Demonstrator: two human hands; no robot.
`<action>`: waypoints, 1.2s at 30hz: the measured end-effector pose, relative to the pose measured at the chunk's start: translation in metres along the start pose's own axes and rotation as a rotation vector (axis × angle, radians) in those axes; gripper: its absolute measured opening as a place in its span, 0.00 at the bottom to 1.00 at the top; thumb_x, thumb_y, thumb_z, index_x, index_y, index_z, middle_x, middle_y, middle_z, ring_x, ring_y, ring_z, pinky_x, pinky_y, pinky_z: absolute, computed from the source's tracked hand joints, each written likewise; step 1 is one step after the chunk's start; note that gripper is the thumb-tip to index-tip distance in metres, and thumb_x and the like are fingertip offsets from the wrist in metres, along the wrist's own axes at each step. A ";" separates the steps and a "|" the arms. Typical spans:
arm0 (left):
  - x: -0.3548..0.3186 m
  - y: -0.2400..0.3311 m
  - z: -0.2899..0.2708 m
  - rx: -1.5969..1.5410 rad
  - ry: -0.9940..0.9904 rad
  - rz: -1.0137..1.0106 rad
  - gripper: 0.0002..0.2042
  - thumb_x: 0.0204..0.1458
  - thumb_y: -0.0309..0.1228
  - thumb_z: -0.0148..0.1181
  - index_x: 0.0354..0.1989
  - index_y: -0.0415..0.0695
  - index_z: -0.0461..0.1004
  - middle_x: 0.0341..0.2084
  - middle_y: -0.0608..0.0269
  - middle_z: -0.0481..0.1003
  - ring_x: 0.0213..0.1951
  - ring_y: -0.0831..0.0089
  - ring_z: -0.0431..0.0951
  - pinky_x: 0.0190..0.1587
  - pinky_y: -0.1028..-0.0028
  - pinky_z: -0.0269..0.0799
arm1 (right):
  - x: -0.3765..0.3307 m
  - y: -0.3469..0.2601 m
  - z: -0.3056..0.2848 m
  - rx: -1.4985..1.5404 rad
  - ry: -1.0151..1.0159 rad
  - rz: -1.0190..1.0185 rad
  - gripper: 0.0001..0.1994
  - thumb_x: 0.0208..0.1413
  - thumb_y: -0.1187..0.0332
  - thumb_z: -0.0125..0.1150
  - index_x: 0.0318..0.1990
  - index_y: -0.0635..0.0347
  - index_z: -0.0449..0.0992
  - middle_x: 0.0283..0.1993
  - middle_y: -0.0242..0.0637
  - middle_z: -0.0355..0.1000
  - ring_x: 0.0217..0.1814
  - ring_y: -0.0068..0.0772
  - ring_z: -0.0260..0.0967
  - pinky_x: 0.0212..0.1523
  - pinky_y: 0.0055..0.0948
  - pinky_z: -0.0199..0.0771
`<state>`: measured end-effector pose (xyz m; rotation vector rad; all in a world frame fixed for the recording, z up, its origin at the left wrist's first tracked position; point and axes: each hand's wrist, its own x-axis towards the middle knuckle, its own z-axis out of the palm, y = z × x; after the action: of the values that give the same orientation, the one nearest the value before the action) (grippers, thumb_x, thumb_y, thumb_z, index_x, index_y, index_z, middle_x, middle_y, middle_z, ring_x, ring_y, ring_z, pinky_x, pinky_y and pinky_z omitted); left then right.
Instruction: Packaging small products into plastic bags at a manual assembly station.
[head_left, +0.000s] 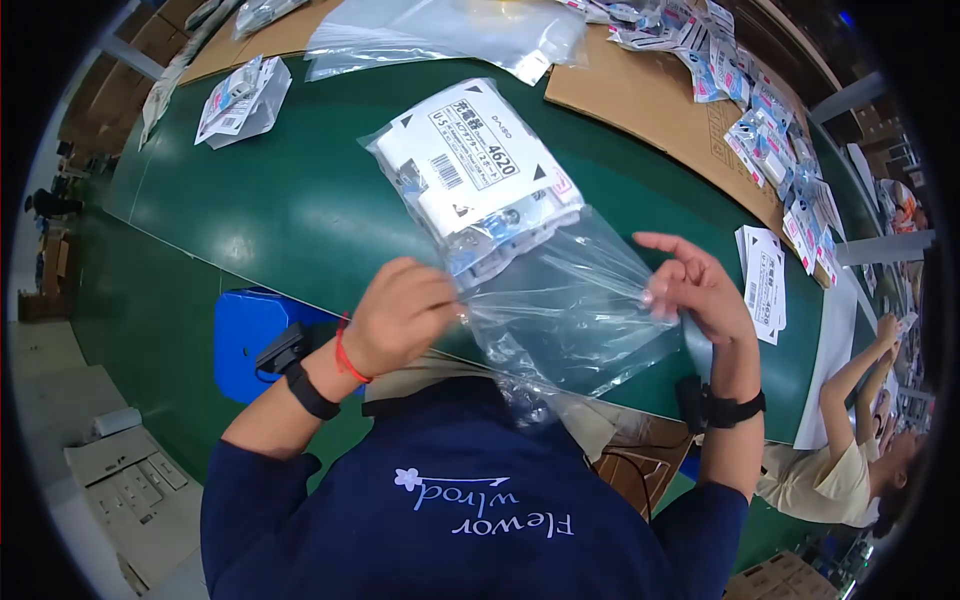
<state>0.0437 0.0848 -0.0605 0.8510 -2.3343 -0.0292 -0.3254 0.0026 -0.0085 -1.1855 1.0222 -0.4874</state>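
A clear plastic bag [575,325] lies across the near edge of the green table. In its far end sit several small blister packs [490,245], topped by a white printed card [490,150]. My left hand [400,312] is closed, pinching the bag's left side near the packs. On the other side, my right hand [700,292] grips the gathered plastic between thumb and fingers, its index finger stretched out. Between my hands the loose part of the bag is pulled into creases.
A stack of white cards [762,285] lies right of my right hand. Loose blister packs [765,145] cover a cardboard sheet [640,110]. Flat clear bags [430,35] lie at the back, one pack [240,100] at far left. A blue stool [245,340] stands below; a co-worker [830,470] is at right.
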 end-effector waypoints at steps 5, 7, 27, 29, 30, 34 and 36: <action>-0.016 -0.004 -0.022 0.186 0.095 -0.045 0.09 0.46 0.31 0.60 0.35 0.45 0.74 0.40 0.63 0.74 0.45 0.61 0.72 0.48 0.62 0.68 | -0.004 -0.011 0.034 -0.453 -0.189 -0.303 0.27 0.50 0.74 0.61 0.60 0.60 0.64 0.40 0.35 0.75 0.40 0.27 0.74 0.40 0.25 0.73; -0.006 -0.001 -0.020 0.209 0.063 0.006 0.10 0.46 0.31 0.61 0.37 0.44 0.74 0.40 0.62 0.74 0.44 0.61 0.73 0.48 0.63 0.68 | 0.008 -0.019 0.052 -1.500 0.192 -0.997 0.27 0.48 0.73 0.60 0.59 0.56 0.66 0.48 0.38 0.73 0.49 0.34 0.72 0.50 0.34 0.73; 0.059 -0.046 -0.048 -1.131 0.294 -0.899 0.11 0.60 0.31 0.51 0.43 0.37 0.75 0.36 0.61 0.78 0.36 0.74 0.78 0.39 0.75 0.73 | 0.077 -0.047 0.067 0.145 -0.060 -0.260 0.14 0.61 0.61 0.52 0.45 0.62 0.76 0.39 0.34 0.76 0.43 0.26 0.72 0.46 0.25 0.69; 0.067 -0.062 -0.044 -1.062 0.372 -0.894 0.11 0.59 0.31 0.52 0.42 0.37 0.75 0.36 0.62 0.77 0.37 0.75 0.77 0.39 0.76 0.72 | 0.097 -0.056 0.059 0.079 0.154 -0.405 0.14 0.61 0.61 0.52 0.43 0.63 0.77 0.37 0.33 0.77 0.40 0.23 0.72 0.43 0.24 0.70; 0.068 -0.071 -0.033 -0.901 0.454 -0.835 0.10 0.59 0.31 0.51 0.41 0.37 0.75 0.36 0.62 0.77 0.36 0.77 0.75 0.39 0.77 0.71 | 0.111 -0.056 0.053 -0.013 0.196 -0.459 0.14 0.61 0.60 0.53 0.43 0.63 0.77 0.36 0.33 0.76 0.39 0.22 0.72 0.41 0.23 0.70; 0.056 -0.111 0.003 -0.615 0.575 -0.760 0.10 0.59 0.30 0.51 0.39 0.38 0.75 0.34 0.64 0.77 0.35 0.82 0.71 0.38 0.80 0.67 | 0.157 -0.037 0.049 -0.150 0.289 -0.534 0.14 0.61 0.60 0.54 0.40 0.63 0.77 0.34 0.32 0.75 0.35 0.19 0.71 0.36 0.22 0.70; 0.054 -0.129 0.008 -0.712 0.490 -0.857 0.09 0.58 0.30 0.50 0.36 0.38 0.74 0.34 0.64 0.76 0.33 0.84 0.67 0.36 0.81 0.65 | 0.173 -0.033 0.056 -0.062 0.327 -0.456 0.14 0.61 0.60 0.53 0.37 0.63 0.77 0.32 0.31 0.74 0.34 0.19 0.71 0.33 0.22 0.71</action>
<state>0.0809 -0.0497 -0.0660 1.2158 -1.2211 -0.8479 -0.1869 -0.1138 -0.0444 -1.4305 1.0459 -1.0405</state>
